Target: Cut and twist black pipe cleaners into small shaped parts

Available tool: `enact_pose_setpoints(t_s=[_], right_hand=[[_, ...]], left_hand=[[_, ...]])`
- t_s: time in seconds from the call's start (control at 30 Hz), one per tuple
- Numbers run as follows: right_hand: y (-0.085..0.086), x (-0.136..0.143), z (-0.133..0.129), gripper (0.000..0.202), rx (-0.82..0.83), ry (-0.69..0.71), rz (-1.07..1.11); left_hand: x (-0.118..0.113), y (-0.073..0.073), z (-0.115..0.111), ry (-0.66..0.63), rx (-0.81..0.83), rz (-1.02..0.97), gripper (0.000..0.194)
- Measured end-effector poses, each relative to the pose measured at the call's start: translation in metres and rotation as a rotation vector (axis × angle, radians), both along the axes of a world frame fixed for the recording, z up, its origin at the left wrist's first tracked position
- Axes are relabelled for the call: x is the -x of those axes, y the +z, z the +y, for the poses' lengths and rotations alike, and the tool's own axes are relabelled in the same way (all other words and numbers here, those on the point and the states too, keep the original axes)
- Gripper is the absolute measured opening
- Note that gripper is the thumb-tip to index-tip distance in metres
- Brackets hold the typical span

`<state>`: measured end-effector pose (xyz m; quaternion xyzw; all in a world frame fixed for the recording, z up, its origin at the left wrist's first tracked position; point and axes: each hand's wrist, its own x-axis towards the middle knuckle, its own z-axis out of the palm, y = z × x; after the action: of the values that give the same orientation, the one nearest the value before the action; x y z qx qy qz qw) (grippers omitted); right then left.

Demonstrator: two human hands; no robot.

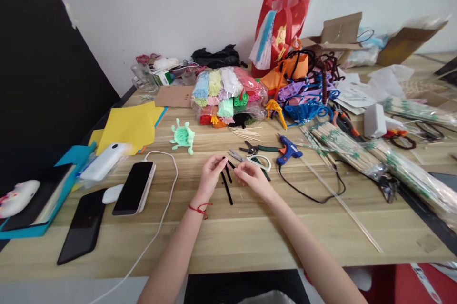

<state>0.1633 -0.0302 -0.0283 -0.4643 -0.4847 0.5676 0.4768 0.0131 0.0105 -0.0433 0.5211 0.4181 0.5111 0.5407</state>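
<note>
Between both hands is a short black pipe cleaner [230, 163], pinched at one end by my left hand [212, 173] and at the other by my right hand [253, 178]. Below the fingertips, more black pipe cleaner pieces [226, 190] lie on the wooden table [228, 242]. Just beyond my right hand rest white-handled scissors [263, 162], partly covered by that hand, and pliers [267, 148] with dark green and orange handles. A mint-green fuzzy figure [183, 136] with curled limbs stands beyond my left hand.
A blue glue gun [288, 149] and its cord lie to the right, near bagged wooden sticks [342, 149]. Bundled colourful pipe cleaners [228, 94] and a red bag [282, 27] stand behind. Phones [82, 228], a white cable [171, 189] and yellow paper [124, 125] occupy the left.
</note>
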Motion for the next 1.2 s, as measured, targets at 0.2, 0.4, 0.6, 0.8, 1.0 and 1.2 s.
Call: enact_pose_setpoints(t_s=[0.2, 0.4, 0.6, 0.8, 1.0, 1.2], right_hand=[[-0.003, -0.002, 0.003, 0.033, 0.033, 0.068, 0.028], [-0.007, -0.008, 0.007, 0.026, 0.025, -0.01, 0.056], [-0.007, -0.01, 0.008, 0.026, 0.021, -0.028, 0.058], [-0.006, -0.007, 0.007, 0.032, -0.024, -0.013, -0.028], [-0.008, -0.021, 0.005, 0.027, -0.362, -0.319, -0.806], [-0.015, -0.033, 0.004, 0.039, -0.346, -0.212, -1.255]], left_hand=[[-0.002, 0.003, -0.004, -0.11, -0.011, 0.113, 0.023], [0.0, 0.001, -0.003, -0.209, -0.006, 0.103, 0.024], [0.0, 0.004, -0.004, -0.256, 0.048, 0.06, 0.023], [0.0, 0.002, -0.004, -0.285, 0.231, -0.144, 0.021], [0.005, 0.0, 0.006, -0.095, 0.241, -0.406, 0.016], [0.013, 0.004, 0.013, 0.035, 0.165, -0.449, 0.014]])
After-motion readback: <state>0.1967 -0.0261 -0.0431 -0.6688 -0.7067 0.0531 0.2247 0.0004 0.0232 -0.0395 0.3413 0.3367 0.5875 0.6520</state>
